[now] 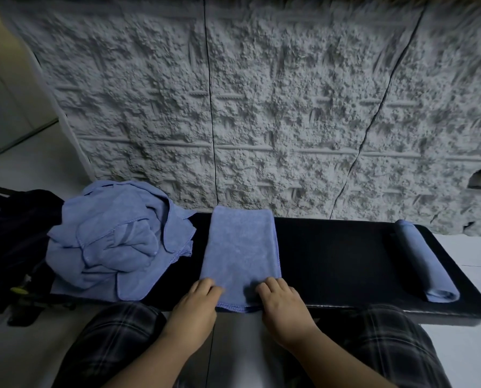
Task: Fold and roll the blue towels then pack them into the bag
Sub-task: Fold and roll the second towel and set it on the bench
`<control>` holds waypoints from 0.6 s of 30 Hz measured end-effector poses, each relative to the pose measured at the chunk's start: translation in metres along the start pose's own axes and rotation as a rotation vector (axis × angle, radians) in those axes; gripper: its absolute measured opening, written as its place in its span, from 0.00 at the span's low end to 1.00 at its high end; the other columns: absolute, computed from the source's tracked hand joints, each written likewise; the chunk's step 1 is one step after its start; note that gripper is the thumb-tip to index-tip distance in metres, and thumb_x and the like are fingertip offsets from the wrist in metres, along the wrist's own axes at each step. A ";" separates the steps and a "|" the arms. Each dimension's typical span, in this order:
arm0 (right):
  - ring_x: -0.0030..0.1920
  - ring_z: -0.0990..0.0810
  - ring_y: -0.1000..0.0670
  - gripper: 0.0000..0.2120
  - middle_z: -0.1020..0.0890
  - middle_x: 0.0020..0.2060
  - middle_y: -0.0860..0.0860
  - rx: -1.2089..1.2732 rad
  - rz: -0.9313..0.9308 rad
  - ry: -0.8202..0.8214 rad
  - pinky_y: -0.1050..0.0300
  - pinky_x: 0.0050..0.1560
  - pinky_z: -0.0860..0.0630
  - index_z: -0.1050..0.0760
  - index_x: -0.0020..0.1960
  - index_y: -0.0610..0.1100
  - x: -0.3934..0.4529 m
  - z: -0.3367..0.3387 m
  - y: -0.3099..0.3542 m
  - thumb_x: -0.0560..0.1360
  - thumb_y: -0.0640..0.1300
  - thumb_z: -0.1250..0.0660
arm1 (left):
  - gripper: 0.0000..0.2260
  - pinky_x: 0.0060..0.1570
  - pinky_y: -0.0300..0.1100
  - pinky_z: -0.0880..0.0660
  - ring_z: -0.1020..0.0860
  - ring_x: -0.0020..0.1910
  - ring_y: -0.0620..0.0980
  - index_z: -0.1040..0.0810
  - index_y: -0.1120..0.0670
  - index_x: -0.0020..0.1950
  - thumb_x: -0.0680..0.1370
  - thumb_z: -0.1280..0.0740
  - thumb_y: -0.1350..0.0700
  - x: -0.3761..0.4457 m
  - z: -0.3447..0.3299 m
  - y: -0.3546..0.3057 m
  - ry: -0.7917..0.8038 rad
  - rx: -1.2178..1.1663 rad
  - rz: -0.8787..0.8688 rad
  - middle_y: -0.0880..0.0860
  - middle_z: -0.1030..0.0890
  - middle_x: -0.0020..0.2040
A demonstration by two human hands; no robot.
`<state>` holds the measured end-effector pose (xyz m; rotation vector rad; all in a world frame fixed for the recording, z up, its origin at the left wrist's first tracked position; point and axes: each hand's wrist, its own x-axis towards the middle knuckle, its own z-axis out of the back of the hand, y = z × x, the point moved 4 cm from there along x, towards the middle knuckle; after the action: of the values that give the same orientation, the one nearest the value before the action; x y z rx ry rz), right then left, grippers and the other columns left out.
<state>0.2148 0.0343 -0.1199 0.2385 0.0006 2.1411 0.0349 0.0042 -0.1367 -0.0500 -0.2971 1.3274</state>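
Left hand (198, 296), right hand (275, 296) pinch near edge of folded towel (240, 247). Roll away from hands, tight, keep sides even.

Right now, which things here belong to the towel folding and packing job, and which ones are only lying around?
Part of the job:
- folded towel, its near end held by the left hand and right hand
- rolled towel
- pile of loose towels
- dark bag, far left

Just there:
- black bench as work surface
- textured wall
- pale floor
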 end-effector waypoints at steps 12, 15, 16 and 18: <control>0.32 0.26 0.47 0.33 0.25 0.34 0.49 -0.061 -0.109 0.078 0.55 0.25 0.29 0.40 0.41 0.47 -0.001 -0.005 0.002 0.44 0.44 0.22 | 0.30 0.26 0.44 0.28 0.26 0.34 0.54 0.30 0.52 0.40 0.44 0.23 0.67 0.000 0.007 -0.001 -0.014 0.197 0.085 0.52 0.28 0.35; 0.32 0.26 0.47 0.33 0.25 0.35 0.48 -0.052 -0.128 0.074 0.54 0.26 0.28 0.39 0.42 0.47 0.000 -0.007 0.000 0.45 0.43 0.21 | 0.33 0.26 0.44 0.29 0.27 0.33 0.55 0.34 0.53 0.42 0.44 0.23 0.68 0.003 0.006 -0.002 -0.018 0.198 0.086 0.53 0.28 0.34; 0.33 0.26 0.47 0.32 0.25 0.35 0.49 -0.043 -0.127 0.063 0.55 0.27 0.28 0.38 0.42 0.47 0.001 -0.006 -0.001 0.47 0.44 0.22 | 0.33 0.26 0.45 0.29 0.27 0.33 0.55 0.34 0.53 0.42 0.44 0.23 0.68 0.003 0.007 -0.003 -0.007 0.196 0.101 0.54 0.28 0.34; 0.36 0.25 0.48 0.26 0.24 0.38 0.50 -0.019 -0.119 0.071 0.56 0.31 0.27 0.34 0.43 0.47 0.003 0.002 -0.001 0.53 0.45 0.23 | 0.29 0.26 0.45 0.30 0.27 0.33 0.55 0.28 0.53 0.40 0.44 0.24 0.68 0.002 0.009 -0.005 0.012 0.202 0.126 0.53 0.28 0.34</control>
<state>0.2147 0.0372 -0.1175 0.1469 0.0345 2.0294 0.0374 0.0042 -0.1264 0.0946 -0.1501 1.4754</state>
